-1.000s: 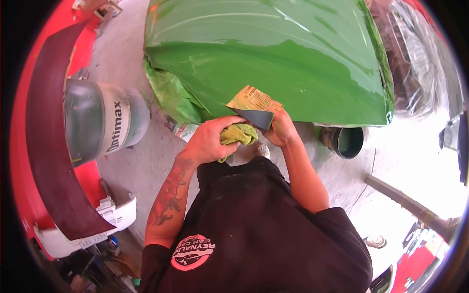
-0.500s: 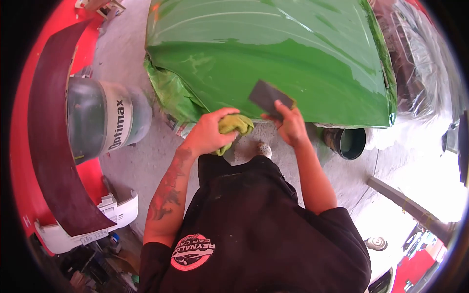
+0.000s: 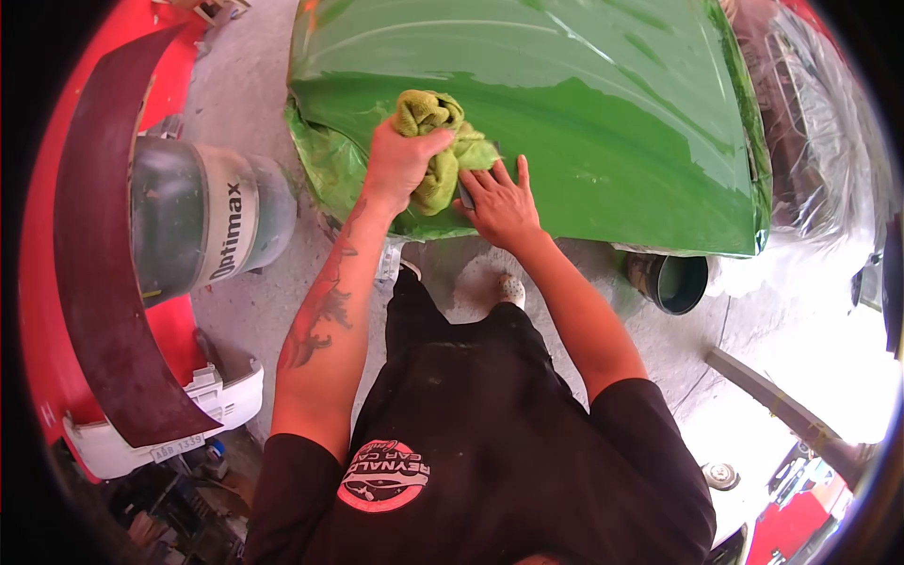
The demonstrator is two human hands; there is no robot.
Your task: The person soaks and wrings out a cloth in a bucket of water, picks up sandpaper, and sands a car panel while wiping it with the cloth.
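Note:
A glossy green car panel (image 3: 603, 160), with green-stained plastic film along its edges, fills the upper middle. My left hand (image 3: 400, 162) grips a bunched yellow-green cloth (image 3: 433, 184) above the panel's near left part. Just right of the cloth, my right hand (image 3: 501, 202) lies with fingers spread over a dark grey sanding pad (image 3: 466, 195) on the panel. Most of the pad is hidden under the fingers and cloth.
A clear drum labelled Optimax (image 3: 226, 217) stands at left beside a curved maroon panel (image 3: 94, 254). A dark bucket (image 3: 676, 284) sits below the panel's near right edge. Plastic-wrapped parts (image 3: 819, 122) are at right, above a metal beam (image 3: 791, 410).
My left hand has moved up over the panel with the cloth. My right hand has moved left and down onto the surface, turning the pad from raised to pressed flat.

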